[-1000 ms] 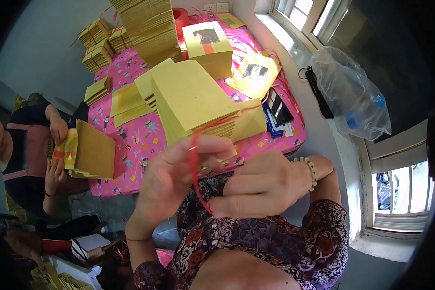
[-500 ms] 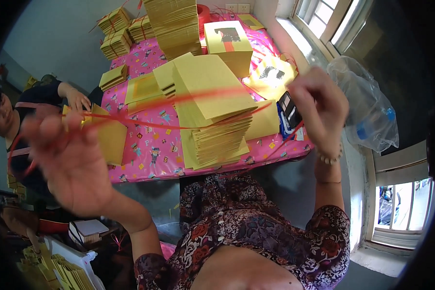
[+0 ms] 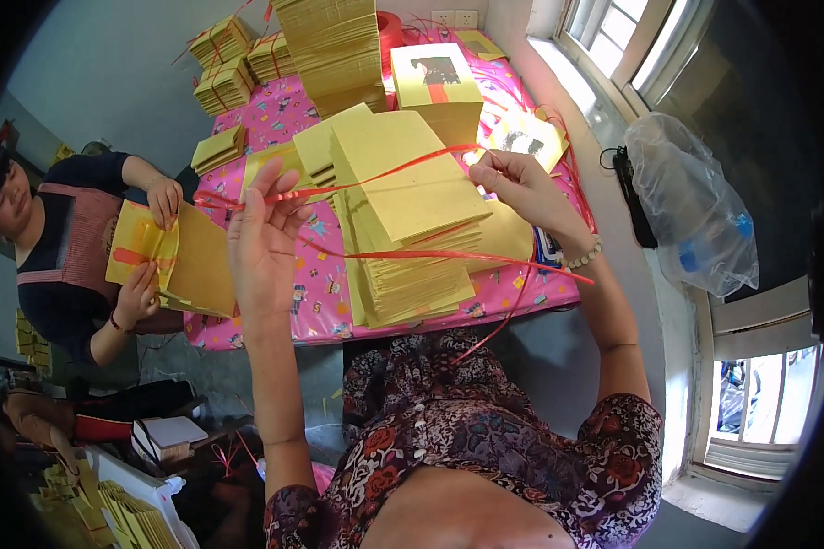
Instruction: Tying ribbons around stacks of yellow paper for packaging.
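My left hand [image 3: 264, 240] and my right hand [image 3: 520, 188] are raised above a thick stack of yellow paper sheets [image 3: 410, 215]. Each hand pinches a thin red string [image 3: 389, 174] that is stretched between them over the stack. A second run of the string loops lower across the stack's front and trails off to the right. The stack rests near the front edge of a table with a pink patterned cover [image 3: 307, 302].
Tall and small bundles of yellow paper [image 3: 331, 46] stand at the table's back. At the left, another person's hands [image 3: 146, 247] hold a folded yellow sheet pack. A clear plastic bag [image 3: 696, 206] hangs by the window at the right. More yellow packs [image 3: 110, 508] lie low left.
My hands went from close together in front of me to wide apart, then came inward above the stack. The red string now runs taut between them.
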The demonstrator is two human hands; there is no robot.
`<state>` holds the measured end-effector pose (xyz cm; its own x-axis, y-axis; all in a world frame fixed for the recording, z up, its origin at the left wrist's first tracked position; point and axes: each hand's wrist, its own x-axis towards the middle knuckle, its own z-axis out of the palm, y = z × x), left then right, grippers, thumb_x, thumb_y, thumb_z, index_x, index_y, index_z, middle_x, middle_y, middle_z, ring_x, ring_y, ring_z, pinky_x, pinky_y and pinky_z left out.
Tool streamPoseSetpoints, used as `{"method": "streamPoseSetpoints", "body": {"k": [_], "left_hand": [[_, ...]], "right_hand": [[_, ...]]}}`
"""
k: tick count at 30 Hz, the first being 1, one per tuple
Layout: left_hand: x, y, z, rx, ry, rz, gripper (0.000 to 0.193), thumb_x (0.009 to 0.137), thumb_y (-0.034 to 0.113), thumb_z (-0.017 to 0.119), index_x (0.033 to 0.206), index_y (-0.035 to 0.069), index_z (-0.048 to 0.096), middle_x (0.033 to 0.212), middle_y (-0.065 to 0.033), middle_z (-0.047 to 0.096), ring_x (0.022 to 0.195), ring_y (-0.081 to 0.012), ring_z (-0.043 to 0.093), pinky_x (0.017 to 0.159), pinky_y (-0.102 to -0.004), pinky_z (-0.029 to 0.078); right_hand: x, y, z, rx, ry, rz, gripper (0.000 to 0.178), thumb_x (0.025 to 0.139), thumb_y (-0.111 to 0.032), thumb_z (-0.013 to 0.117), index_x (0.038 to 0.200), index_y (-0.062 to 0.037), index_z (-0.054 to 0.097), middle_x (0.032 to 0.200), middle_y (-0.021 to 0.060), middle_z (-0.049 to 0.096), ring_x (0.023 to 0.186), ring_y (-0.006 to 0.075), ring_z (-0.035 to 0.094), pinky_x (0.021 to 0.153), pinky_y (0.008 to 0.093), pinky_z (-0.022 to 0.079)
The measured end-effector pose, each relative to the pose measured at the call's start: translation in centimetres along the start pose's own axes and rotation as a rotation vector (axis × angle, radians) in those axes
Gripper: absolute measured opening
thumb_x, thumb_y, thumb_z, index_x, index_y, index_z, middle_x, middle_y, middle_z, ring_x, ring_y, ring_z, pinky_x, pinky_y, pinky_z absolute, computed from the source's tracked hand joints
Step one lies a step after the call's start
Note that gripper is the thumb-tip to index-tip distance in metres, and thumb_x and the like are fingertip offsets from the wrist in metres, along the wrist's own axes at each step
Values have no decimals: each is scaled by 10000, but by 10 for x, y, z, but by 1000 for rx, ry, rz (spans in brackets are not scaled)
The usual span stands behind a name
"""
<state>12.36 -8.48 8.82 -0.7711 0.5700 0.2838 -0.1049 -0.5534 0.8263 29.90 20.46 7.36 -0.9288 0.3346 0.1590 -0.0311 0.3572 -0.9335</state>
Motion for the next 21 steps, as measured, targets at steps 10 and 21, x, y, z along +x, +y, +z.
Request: {"method": "streamPoseSetpoints", "body": {"k": [10,21], "left_hand": [[-49,-22,41,66,-173,-20,571,1105,337,274,1511,-61,319,1576,-183,347,1475,-291,311,1218,-405,227],[-64,-30,50,328,-209,79,650,1095,399,248,1536,-78,231,1625,-181,233,1512,-291,211,1243,-423,139]], "right_hand": [[-12,-17,9,21,-27,9,360,1016,-318,607,794,-36,597,708,-90,421,660,18,343,591,211,310],[-21,-44,15,-76,-17,140,290,1009,-254,606,860,-6,626,698,-77,425,661,25,356,595,228,336]]}}
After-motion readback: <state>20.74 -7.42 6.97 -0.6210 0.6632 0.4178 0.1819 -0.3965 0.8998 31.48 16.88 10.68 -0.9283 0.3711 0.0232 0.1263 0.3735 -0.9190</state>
